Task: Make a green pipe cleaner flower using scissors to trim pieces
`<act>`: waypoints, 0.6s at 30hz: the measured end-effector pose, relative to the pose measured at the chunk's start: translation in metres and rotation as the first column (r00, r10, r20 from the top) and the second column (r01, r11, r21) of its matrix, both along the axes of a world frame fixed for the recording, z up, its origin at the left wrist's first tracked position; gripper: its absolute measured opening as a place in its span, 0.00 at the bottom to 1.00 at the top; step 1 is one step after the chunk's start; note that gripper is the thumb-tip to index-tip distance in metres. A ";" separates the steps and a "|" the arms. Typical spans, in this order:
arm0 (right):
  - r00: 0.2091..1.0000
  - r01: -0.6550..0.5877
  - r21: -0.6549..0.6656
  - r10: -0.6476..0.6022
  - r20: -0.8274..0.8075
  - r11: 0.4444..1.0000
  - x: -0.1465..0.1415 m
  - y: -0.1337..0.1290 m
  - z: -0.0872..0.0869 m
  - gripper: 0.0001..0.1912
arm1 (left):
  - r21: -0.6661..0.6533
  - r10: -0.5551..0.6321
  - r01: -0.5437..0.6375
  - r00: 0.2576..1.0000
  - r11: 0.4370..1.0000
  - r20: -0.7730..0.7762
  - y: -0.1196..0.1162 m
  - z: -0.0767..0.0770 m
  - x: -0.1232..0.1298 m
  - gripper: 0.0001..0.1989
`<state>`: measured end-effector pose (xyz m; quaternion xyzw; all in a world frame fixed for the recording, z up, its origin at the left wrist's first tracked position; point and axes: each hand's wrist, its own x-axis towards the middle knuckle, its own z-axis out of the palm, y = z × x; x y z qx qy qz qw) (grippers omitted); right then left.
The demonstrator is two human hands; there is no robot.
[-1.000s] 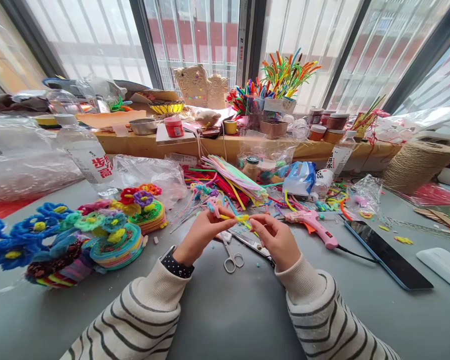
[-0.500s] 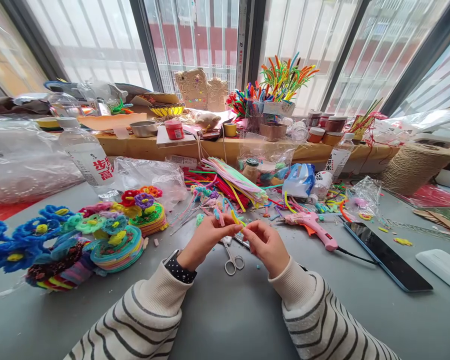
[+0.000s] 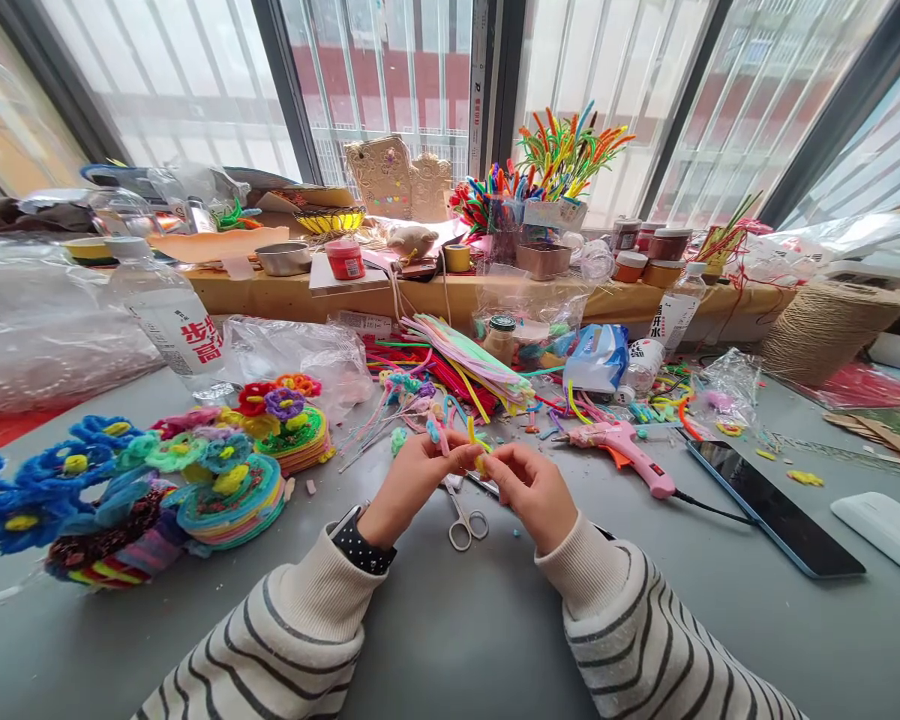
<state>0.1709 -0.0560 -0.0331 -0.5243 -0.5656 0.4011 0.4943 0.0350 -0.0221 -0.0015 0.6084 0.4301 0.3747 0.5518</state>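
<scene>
My left hand [image 3: 427, 475] and my right hand [image 3: 529, 485] meet above the middle of the table, fingertips pinched together. Between them is a short yellow pipe cleaner [image 3: 472, 432], its upper end sticking up and its lower part bent at my right fingertips. Pink and blue fuzzy pieces [image 3: 436, 428] show just behind my left fingers; whether that hand holds them too, I cannot tell. Small scissors [image 3: 466, 525] lie on the table just below my hands, blades partly hidden. Beyond my fingers lies a bundle of pastel pipe cleaners [image 3: 472, 360].
Fuzzy flowers [image 3: 75, 462] and round coiled pieces [image 3: 229, 505] stand at the left. To the right lie a pink glue gun [image 3: 621, 445] with its cord and a dark phone [image 3: 772, 508]. Water bottles [image 3: 176, 325], a twine-wrapped pot [image 3: 832, 330] and a crowded ledge [image 3: 390, 295] are farther back.
The yellow pipe cleaner now stands more upright, with its lower part curled at my right fingertips. My hands have barely shifted, and the view has moved slightly.
</scene>
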 end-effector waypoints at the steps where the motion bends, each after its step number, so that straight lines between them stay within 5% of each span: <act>1: 1.000 -0.012 -0.006 0.012 -0.013 1.000 0.000 0.001 -0.001 0.14 | 0.003 -0.010 0.010 1.000 1.000 -0.003 0.000 0.000 0.000 0.07; 8: 0.998 -0.039 0.011 0.038 0.042 0.999 -0.001 0.001 -0.004 0.13 | -0.047 -0.055 0.055 0.998 0.997 -0.010 0.000 0.000 0.001 0.08; 13: 0.963 0.028 0.058 -0.042 0.264 0.998 0.005 -0.001 0.008 0.11 | -0.090 0.139 -0.127 0.979 0.988 0.146 0.008 -0.005 -0.002 0.10; 16: 0.865 0.008 0.086 -0.050 0.499 0.996 0.006 0.010 0.023 0.16 | -0.106 0.259 -0.243 0.949 0.964 0.181 0.013 -0.009 -0.004 0.12; 18: 0.724 -0.082 0.085 0.001 0.690 0.993 0.001 0.026 0.034 0.16 | -0.090 0.303 -0.291 0.933 0.953 0.195 0.016 -0.012 -0.005 0.12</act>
